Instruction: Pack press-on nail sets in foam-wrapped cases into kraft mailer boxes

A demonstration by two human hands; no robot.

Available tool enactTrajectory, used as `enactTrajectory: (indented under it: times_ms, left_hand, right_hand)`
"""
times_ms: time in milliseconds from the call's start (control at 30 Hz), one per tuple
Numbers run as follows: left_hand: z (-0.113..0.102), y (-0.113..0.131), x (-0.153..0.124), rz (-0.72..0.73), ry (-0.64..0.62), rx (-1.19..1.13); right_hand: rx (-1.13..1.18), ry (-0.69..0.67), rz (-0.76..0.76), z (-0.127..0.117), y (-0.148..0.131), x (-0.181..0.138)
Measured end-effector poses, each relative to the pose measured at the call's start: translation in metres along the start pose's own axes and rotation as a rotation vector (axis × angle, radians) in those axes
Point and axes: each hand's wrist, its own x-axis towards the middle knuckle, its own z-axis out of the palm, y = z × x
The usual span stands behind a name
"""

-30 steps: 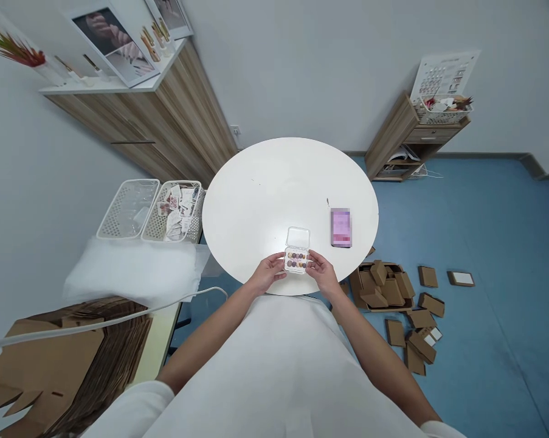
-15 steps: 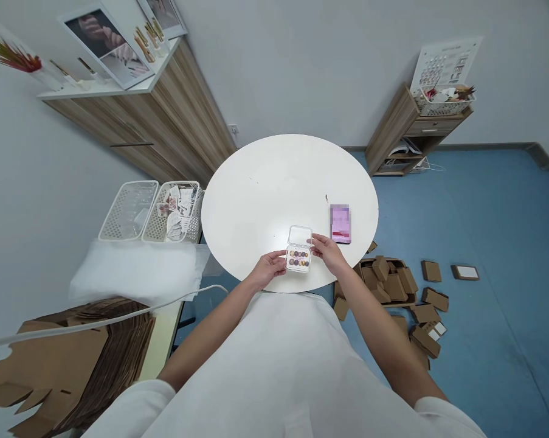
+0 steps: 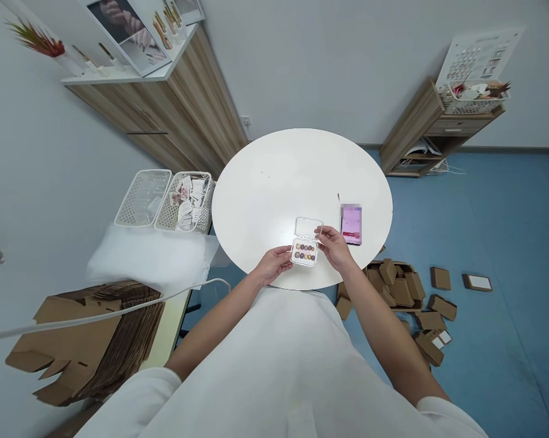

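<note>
Head view, entries from near to far, clock directions read across the picture.

1. White garment, at 6 o'clock, filling the near foreground; two bare forearms run up from it.
2. Left hand (image 3: 276, 263): fingers curled on the left edge of a small clear plastic case (image 3: 304, 252), gripping it.
3. Right hand (image 3: 334, 246): fingertips pinching the case's right side near the hinge.
4. Case: lies at the near edge of a round white table (image 3: 274, 194), lid (image 3: 308, 226) swung open toward 12 o'clock; base holds two rows of small coloured pieces, too small to identify.
5. Phone with pink screen (image 3: 351, 224): flat on the table, just beside the right hand at 2 o'clock.
6. Small brown cardboard boxes (image 3: 402, 289): scattered on the blue floor at 4 o'clock.
7. Flattened cardboard stack (image 3: 87, 347): at 8 o'clock, with a white padded sheet (image 3: 151, 261) beyond it.
8. Two white mesh baskets (image 3: 167, 199): at 10 o'clock; the right one holds small packets.
9. Wooden cabinet (image 3: 178, 115): at 11 o'clock, against the wall.
10. Low wooden shelf unit (image 3: 429, 131): at 2 o'clock, with a basket on top.
</note>
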Motion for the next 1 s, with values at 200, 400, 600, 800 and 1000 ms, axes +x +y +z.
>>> enactTrajectory:
  times_ms: [200,400,600,800,1000]
  left_hand:
    - [0.001,0.001,0.003,0.019,0.029,-0.025]
    - [0.004,0.0,0.003,0.034,0.021,-0.034]
    - [0.008,-0.001,0.003,0.059,-0.01,0.095]
    - [0.01,-0.013,0.007,0.125,0.061,0.26]
    - [0.007,-0.017,0.008,0.196,0.052,0.259]
  right_hand:
    - [0.025,-0.053,0.058,0.006,0.009,-0.014]
    - [0.018,-0.047,0.063,0.003,0.023,-0.021]
    - [-0.005,0.016,0.039,0.001,0.028,-0.026]
    - [-0.012,0.089,0.012,0.001,0.032,-0.035]
    - [0.031,0.148,0.116,0.001,0.033,-0.044]
